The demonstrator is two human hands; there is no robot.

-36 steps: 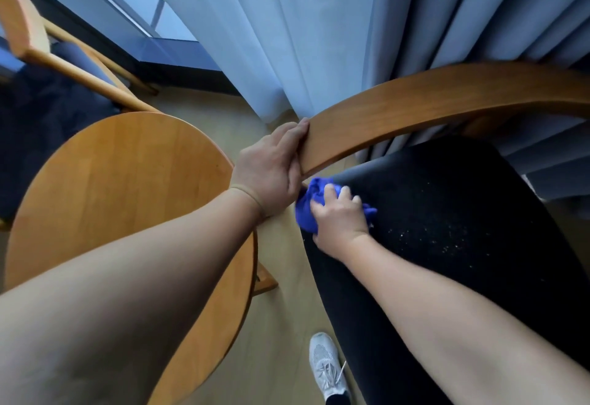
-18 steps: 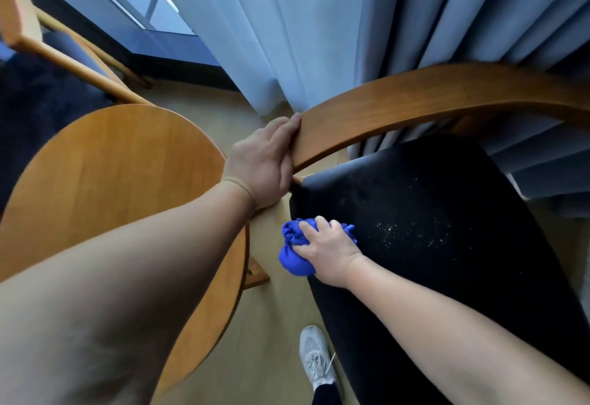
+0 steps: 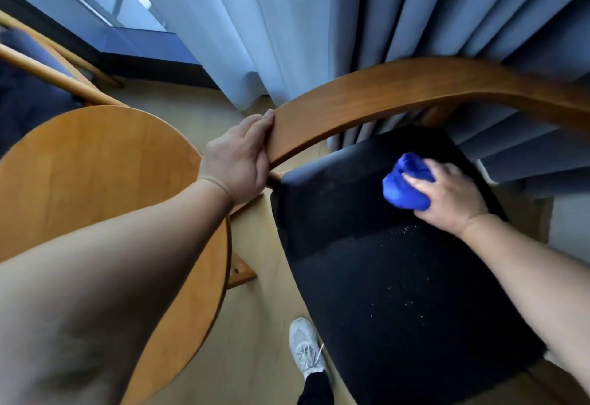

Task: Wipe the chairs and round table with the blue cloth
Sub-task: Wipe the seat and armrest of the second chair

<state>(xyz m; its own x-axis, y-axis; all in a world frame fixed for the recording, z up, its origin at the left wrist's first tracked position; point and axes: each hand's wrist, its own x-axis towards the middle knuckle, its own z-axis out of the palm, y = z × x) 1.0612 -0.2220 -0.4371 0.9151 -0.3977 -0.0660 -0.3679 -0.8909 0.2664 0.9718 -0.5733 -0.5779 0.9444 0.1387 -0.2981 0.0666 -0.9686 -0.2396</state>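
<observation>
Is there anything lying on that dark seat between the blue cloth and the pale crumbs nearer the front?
Nothing visible. The right hand presses the blue cloth on the back part of the black seat, and only bare cushion lies between it and the pale specks. The left hand grips the wooden armrest, off to the side.

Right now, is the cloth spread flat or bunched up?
Bunched up. The blue cloth is a rounded wad under the right hand, pressed on the black chair seat, no flat edges showing.
</observation>
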